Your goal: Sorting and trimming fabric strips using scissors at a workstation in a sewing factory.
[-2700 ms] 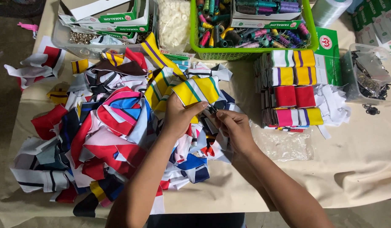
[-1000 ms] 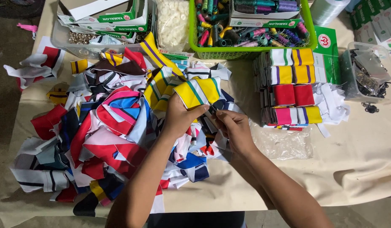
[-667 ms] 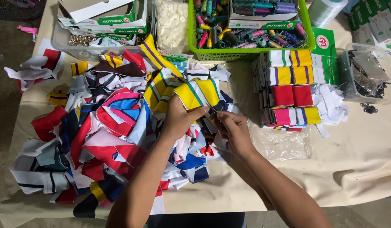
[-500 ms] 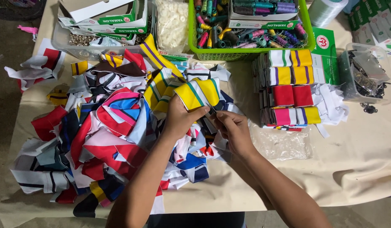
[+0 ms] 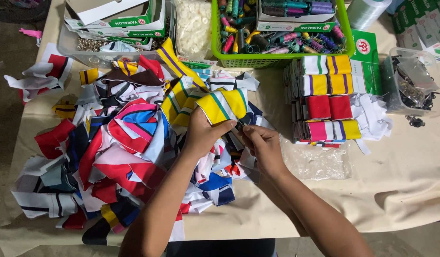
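Left hand (image 5: 201, 133) clamped on yellow striped collar piece (image 5: 222, 105), above the loose heap (image 5: 120, 152); right hand (image 5: 264, 145) pinching its lower edge, apparently; folded stack (image 5: 324, 97) small, heap mostly unsorted.

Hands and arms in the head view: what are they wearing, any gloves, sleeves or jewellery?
Both are bare. The left hand and the right hand have no gloves, and no rings or watch show. Both forearms are uncovered down to the bottom edge of the picture, with no sleeve, wristband or marking in view. Whether sleeves start higher up cannot be told, since the upper arms are out of frame.
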